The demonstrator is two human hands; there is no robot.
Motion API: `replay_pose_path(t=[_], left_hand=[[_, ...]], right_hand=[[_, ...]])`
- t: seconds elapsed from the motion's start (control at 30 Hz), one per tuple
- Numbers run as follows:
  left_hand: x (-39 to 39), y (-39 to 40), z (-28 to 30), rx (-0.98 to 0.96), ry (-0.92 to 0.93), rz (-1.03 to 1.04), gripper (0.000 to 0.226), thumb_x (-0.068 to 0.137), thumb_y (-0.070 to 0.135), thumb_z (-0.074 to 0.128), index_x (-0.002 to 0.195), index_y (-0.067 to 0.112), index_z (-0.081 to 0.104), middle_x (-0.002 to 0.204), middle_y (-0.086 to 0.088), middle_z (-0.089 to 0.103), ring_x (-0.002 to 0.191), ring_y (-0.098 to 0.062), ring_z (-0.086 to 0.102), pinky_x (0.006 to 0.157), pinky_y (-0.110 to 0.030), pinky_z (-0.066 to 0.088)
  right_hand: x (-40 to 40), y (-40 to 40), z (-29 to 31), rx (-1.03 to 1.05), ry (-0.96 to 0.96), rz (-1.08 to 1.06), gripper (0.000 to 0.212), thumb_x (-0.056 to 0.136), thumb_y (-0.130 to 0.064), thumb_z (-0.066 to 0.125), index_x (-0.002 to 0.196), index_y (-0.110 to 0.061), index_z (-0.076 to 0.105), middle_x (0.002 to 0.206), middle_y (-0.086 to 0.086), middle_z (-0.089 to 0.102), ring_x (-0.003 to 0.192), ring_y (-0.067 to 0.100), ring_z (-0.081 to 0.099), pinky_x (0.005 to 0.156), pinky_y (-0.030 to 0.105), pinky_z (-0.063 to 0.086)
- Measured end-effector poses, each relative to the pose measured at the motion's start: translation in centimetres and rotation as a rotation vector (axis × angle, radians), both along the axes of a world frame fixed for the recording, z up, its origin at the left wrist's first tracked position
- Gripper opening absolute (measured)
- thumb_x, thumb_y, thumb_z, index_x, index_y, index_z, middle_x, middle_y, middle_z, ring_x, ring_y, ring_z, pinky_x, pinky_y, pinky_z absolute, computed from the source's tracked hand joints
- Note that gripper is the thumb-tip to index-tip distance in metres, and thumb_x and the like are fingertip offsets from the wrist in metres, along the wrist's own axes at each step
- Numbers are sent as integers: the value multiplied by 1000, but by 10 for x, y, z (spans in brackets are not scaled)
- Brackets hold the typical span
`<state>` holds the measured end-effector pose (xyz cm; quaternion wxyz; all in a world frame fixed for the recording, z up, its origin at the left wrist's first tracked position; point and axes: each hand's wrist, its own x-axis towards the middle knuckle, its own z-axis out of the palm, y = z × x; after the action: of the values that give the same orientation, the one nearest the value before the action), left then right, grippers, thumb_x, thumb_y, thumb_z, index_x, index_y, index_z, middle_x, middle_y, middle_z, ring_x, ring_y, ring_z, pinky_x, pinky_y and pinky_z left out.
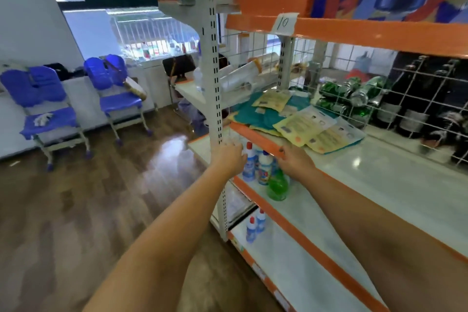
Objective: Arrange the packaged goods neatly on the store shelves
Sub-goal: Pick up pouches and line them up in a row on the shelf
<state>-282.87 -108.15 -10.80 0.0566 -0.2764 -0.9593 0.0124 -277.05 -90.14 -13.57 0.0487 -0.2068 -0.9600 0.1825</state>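
Both forearms reach toward twelve o'clock; left hand sits at the grey slotted upright, fingers curled, grip unclear, touching the upright white red-capped plastic bottles at its three o'clock. Right hand, fingers hidden, hovers above them, green round bottle at its six o'clock.

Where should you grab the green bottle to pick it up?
Grip the green bottle round its narrow neck, coming from the open aisle side in front. It stands upright at the shelf's front edge, with white bottles crowded behind it, so the back is blocked.
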Motion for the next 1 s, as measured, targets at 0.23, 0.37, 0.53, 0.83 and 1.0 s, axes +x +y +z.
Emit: replay_pose_path(t=[0.23,0.37,0.53,0.83,1.0], left_hand=[[-64,41,-16,6,-63,-128,44,100,36,35,134,10,45,132,-12,51,121,-29,48,94,-38,39],[-109,60,-7,28,-55,-161,40,99,36,39,127,9,48,126,-15,54,115,-32,50,89,-38,41],[-164,90,14,39,-68,-144,41,100,38,35,129,12,47,127,-12,51,119,-29,47,94,-39,39],[-227,131,11,103,-56,-254,38,100,35,32,120,9,52,122,-13,54,112,-32,50,94,-47,44],[-268,159,29,118,-41,-312,34,97,29,42,120,8,53,119,-14,57,110,-33,54,91,-41,44]], right_hand=[[-46,43,5,105,50,-96,35,92,-22,46,124,-10,53,125,13,55,116,31,51,92,40,46],[-89,67,15,12,60,-133,37,94,-27,46,127,-11,53,130,13,54,119,31,50,93,38,45],[-138,92,28,-6,49,-128,33,91,-18,47,123,-11,53,124,15,56,113,31,53,84,34,45],[-197,112,34,-135,86,-264,26,95,-14,42,112,2,56,112,18,59,106,32,56,80,32,43],[-227,124,44,-325,92,-405,14,86,-11,46,72,-8,45,72,6,45,72,24,48,58,28,34]])
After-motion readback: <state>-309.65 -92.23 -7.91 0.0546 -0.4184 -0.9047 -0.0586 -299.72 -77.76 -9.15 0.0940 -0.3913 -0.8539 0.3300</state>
